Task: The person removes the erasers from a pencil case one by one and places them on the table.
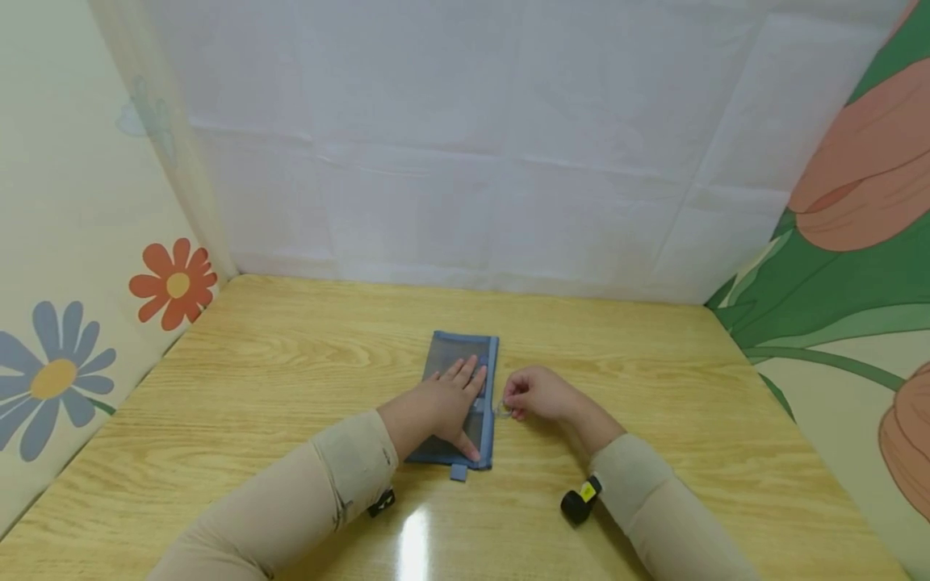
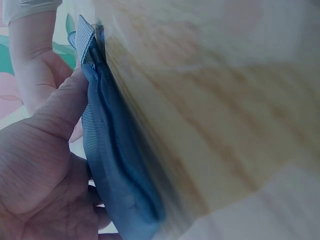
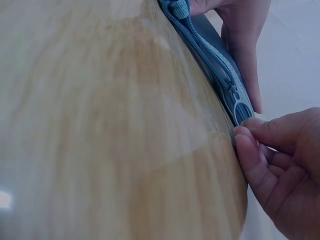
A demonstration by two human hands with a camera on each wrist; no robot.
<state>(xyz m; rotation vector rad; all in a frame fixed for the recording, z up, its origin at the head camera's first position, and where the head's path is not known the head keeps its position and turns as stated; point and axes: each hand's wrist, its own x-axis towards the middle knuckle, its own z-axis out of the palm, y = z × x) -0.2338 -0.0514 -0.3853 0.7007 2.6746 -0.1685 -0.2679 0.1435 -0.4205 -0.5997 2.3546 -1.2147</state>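
Note:
A flat blue zippered mesh pouch [image 1: 443,355] lies on the table, its zipper edge toward the right and a small fabric tab [image 1: 458,473] at the near end. Spread across the top of the pouch, my left hand [image 1: 446,403] presses it down with straight fingers. My right hand [image 1: 541,395] is at the pouch's right edge, pinching the ring-shaped zipper pull [image 3: 242,111] between thumb and index finger. In the right wrist view the zipper slider [image 3: 233,90] sits partway along the edge. Something inside the pouch is mostly covered by my left hand.
The wood-grain table [image 1: 291,347] extends around the pouch on all sides. A white cloth [image 1: 472,161] hangs behind it. Walls with painted flowers [image 1: 174,284] stand at the left and right.

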